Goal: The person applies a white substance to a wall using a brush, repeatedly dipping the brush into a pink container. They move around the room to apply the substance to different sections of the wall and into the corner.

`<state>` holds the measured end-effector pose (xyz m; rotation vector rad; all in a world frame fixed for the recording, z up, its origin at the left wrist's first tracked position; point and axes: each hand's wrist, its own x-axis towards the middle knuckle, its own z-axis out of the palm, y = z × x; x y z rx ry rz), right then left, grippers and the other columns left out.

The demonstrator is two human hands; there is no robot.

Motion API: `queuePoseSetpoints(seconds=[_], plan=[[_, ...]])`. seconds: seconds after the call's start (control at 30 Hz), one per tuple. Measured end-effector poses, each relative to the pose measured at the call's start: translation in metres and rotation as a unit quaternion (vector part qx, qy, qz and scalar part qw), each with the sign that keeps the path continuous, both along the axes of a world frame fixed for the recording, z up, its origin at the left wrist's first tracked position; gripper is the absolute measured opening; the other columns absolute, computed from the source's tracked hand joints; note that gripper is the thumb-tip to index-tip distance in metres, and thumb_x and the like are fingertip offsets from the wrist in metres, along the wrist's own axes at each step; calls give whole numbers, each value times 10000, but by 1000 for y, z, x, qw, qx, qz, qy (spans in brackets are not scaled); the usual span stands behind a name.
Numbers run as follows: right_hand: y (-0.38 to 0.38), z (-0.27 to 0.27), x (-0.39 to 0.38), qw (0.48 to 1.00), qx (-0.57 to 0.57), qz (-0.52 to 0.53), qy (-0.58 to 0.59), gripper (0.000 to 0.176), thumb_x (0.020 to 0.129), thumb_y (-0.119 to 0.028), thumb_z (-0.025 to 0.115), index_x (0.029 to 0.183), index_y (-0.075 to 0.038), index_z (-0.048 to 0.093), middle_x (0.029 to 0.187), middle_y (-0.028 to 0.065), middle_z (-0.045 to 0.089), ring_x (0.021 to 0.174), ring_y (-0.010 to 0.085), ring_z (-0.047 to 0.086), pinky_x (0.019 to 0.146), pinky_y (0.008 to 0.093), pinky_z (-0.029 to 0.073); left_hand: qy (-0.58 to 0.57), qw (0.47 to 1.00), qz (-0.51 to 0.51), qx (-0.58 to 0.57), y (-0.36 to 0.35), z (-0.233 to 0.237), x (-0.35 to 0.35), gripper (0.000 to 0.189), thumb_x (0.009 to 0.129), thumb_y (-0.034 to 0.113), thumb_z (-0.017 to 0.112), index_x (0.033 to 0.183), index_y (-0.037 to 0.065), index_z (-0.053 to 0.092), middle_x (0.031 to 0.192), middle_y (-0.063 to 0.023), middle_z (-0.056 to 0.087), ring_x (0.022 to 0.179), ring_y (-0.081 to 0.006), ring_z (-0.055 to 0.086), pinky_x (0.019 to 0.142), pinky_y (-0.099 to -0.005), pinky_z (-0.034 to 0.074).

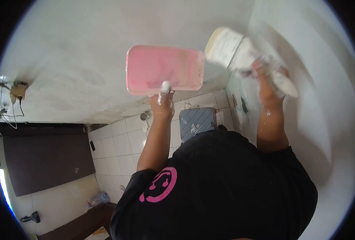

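My left hand (pixel 164 103) grips the near edge of a pink plastic tub (pixel 165 66), its thumb, smeared with white, over the rim. Faint smears mark the inside of the tub. Up and to the right, my right hand (pixel 267 82) is closed around the handle of a wide paintbrush (pixel 229 46). White paint coats the brush, and spots of it are on my fingers and wrist. The bristles point left, toward the tub's right end, with a small gap between them. Some of my right fingers are hidden behind the brush and slightly blurred.
Patchy grey-white walls (pixel 85 52) meet at a corner ahead. A blue-grey stool top (pixel 197 122) stands on the tiled floor (pixel 125 134) close to my body. Wires and a plug adapter (pixel 18 91) hang at left, above a dark panel (pixel 45 160). A plastic bottle (pixel 99 198) lies lower left.
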<state>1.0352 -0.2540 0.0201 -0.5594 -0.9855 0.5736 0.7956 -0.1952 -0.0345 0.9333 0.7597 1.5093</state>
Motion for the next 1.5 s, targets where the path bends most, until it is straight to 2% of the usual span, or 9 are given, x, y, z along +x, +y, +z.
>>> queuePoseSetpoints(seconds=[0.2, 0.43, 0.6, 1.0, 1.07, 1.27, 1.4, 1.47, 1.5], plan=[[-13, -23, -85, 949, -11, -71, -306, 197, 822, 76, 595, 1011, 45, 553, 946, 192, 653, 837, 222, 665, 650, 278, 561, 190, 976, 38, 95, -4, -29, -42, 543, 796, 392, 672, 1110, -30, 538, 1023, -130, 584, 924, -252, 567, 813, -374, 450], [2, 0, -141, 912, -110, -78, -388, 131, 762, 12, 659, 888, -15, 632, 752, 131, 661, 645, 222, 658, 559, 274, 504, 354, 922, 30, 153, -12, -10, -78, 640, 779, 466, 677, 1138, -52, 564, 1157, -187, 575, 1058, -308, 556, 927, -416, 405], [-4, -3, -120, 884, -192, -76, -419, 132, 728, -59, 688, 859, -61, 670, 655, 125, 621, 575, 276, 626, 518, 299, 470, 258, 948, 68, 174, -32, 4, -36, 592, 782, 475, 678, 1068, -39, 609, 1097, -162, 613, 1059, -297, 567, 932, -410, 414], [13, -31, -135, 956, -94, -66, -271, 81, 763, -20, 682, 834, -8, 645, 719, 141, 668, 623, 197, 665, 568, 251, 493, 299, 929, 80, 202, -32, 6, -55, 525, 797, 465, 671, 972, -29, 639, 986, -134, 648, 977, -284, 592, 898, -404, 427], [9, -29, -127, 916, -14, -91, -391, 308, 809, 48, 647, 1029, -8, 438, 891, 183, 673, 813, 207, 683, 662, 293, 557, 323, 907, 132, 236, -29, 12, -52, 512, 804, 466, 663, 942, -27, 646, 967, -127, 654, 973, -285, 592, 905, -407, 421], [9, -15, -122, 924, -79, -60, -370, 199, 801, 44, 652, 980, 41, 568, 881, 167, 678, 794, 197, 681, 637, 252, 549, 457, 834, 101, 294, -28, 8, -54, 470, 822, 467, 617, 941, 15, 669, 1035, -150, 637, 1018, -325, 571, 918, -440, 400], [20, -17, -116, 950, 7, -123, -287, 217, 802, -58, 675, 986, 37, 610, 824, 130, 681, 629, 145, 658, 534, 264, 506, 400, 885, 112, 208, -24, 16, -51, 458, 838, 458, 589, 963, 24, 669, 1066, -166, 624, 1041, -354, 551, 942, -466, 365], [-1, 14, -100, 933, -345, 77, -70, 198, 841, -87, 637, 995, 34, 608, 829, 90, 646, 609, 120, 629, 442, 200, 436, 407, 885, 114, 197, -19, 16, -52, 459, 841, 456, 587, 959, 20, 668, 1063, -166, 626, 1049, -355, 546, 950, -472, 355], [-1, 14, -93, 925, -363, 116, 6, 276, 855, -177, 621, 1066, -1, 595, 816, 58, 609, 577, 93, 579, 393, 187, 360, 378, 900, 107, 187, -17, 13, -53, 472, 833, 456, 600, 960, 6, 663, 1071, -171, 623, 1050, -350, 546, 949, -464, 359]])
